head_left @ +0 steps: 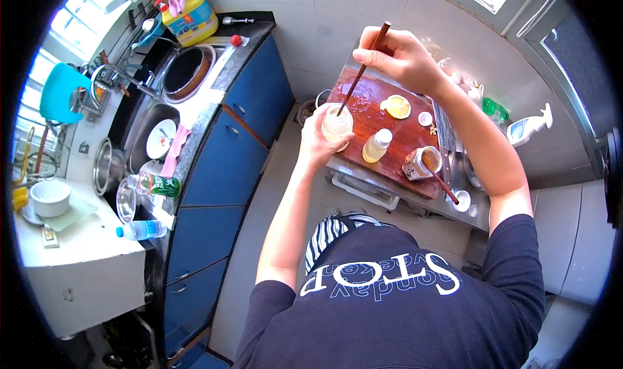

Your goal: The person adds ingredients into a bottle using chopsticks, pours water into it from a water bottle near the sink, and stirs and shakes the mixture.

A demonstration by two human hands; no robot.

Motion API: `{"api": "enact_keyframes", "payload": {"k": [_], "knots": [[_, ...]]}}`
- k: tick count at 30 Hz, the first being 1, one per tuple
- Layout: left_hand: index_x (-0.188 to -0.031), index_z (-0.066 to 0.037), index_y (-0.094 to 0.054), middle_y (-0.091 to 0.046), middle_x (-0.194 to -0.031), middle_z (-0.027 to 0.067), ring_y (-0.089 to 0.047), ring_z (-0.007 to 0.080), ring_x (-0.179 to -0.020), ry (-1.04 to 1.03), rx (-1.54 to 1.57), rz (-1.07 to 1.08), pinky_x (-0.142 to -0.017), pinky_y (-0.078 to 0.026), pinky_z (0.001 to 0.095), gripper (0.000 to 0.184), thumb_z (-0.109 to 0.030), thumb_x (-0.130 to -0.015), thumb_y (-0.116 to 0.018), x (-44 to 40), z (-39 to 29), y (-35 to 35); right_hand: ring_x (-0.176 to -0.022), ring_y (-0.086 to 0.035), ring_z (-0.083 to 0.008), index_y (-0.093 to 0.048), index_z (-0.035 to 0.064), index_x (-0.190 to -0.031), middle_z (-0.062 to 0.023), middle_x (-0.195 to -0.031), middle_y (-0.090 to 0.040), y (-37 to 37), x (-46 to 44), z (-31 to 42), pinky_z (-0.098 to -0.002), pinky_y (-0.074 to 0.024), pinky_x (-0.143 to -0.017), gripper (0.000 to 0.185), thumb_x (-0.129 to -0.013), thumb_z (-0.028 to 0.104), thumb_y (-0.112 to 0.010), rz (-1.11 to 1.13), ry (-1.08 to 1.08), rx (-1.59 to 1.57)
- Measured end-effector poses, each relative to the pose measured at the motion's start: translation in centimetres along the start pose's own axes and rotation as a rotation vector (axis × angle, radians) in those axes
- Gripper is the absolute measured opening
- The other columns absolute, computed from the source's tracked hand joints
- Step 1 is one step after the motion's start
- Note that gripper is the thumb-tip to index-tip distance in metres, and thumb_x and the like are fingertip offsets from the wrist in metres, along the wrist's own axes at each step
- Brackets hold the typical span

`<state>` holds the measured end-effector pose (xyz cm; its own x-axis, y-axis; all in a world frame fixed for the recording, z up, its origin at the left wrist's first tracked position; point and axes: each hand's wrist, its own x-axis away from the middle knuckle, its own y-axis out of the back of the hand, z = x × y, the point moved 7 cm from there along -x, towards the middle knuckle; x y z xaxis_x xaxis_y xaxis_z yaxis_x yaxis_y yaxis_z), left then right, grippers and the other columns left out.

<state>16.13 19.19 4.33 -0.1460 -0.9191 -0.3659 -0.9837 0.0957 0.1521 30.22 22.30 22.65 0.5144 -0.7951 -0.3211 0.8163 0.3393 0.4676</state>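
My left hand (pixel 318 142) is wrapped round a clear glass jar (pixel 337 124) of cloudy pale liquid, over the left edge of a wet red-brown board (pixel 370 96). A dark chopstick (pixel 355 80) is pinched in my right hand (pixel 405 58), slanting down with its lower end in the jar's mouth. Beside the jar stands a small bottle (pixel 376 147) of yellowish liquid with a white top. Further back on the board lies a cut lemon (pixel 397 107). To the right, an open jar (pixel 418 165) with brown contents has another dark stick (pixel 446 189) leaning out of it.
White lids (pixel 461 201) lie by the board's right corner, and a spray bottle (pixel 529 126) stands further right. On the left, a counter holds a sink with a plate (pixel 162 139), a dark pan (pixel 186 72), a yellow jug (pixel 191 19) and a water bottle (pixel 143 230).
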Motion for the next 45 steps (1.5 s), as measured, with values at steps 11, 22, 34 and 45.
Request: {"api": "enact_keyframes", "payload": {"k": [11,22,34,45], "knots": [[-0.114,0.000,-0.055,-0.064,-0.103,0.0141,-0.062,0.0237,-0.096,-0.015,-0.135,-0.023,-0.087,-0.049,0.0337,0.063,-0.018,-0.061,-0.085,0.1,-0.5,0.4,-0.069,-0.058,-0.0166,-0.059,0.0024,-0.084,-0.0089,-0.073,-0.061,-6.5,0.6,-3.9,-0.0343,-0.0457,-0.065,0.017,-0.087,0.019,-0.063,0.432,-0.023,0.361],[-0.116,-0.001,-0.055,-0.064,-0.105,0.0149,-0.062,0.0260,-0.098,-0.002,-0.124,-0.018,-0.088,-0.048,0.0348,0.064,-0.017,-0.061,-0.084,0.0,-0.8,0.3,-0.060,-0.055,-0.0203,-0.060,0.0069,-0.085,-0.0107,-0.070,-0.062,-5.6,-0.2,-4.9,-0.0339,-0.0437,-0.060,0.017,-0.084,0.023,-0.065,0.235,-0.034,0.023],[-0.116,-0.002,-0.055,-0.064,-0.105,0.0141,-0.062,0.0258,-0.097,0.005,-0.092,0.011,-0.087,-0.048,0.0345,0.063,-0.017,-0.062,-0.084,-0.1,-0.7,0.1,-0.060,-0.051,-0.0161,-0.056,0.0040,-0.082,-0.0107,-0.064,-0.056,-5.3,-0.1,-4.2,-0.0324,-0.0425,-0.059,0.020,-0.086,0.022,-0.063,0.191,0.005,0.040],[-0.115,-0.002,-0.055,-0.064,-0.105,0.0146,-0.062,0.0258,-0.097,-0.021,-0.124,-0.004,-0.086,-0.049,0.0344,0.063,-0.016,-0.061,-0.084,-0.2,0.1,0.1,-0.067,-0.057,-0.0170,-0.059,0.0026,-0.087,-0.0078,-0.075,-0.063,-5.9,0.3,-4.3,-0.0301,-0.0464,-0.065,0.016,-0.090,0.018,-0.060,0.419,-0.013,0.339]]}}
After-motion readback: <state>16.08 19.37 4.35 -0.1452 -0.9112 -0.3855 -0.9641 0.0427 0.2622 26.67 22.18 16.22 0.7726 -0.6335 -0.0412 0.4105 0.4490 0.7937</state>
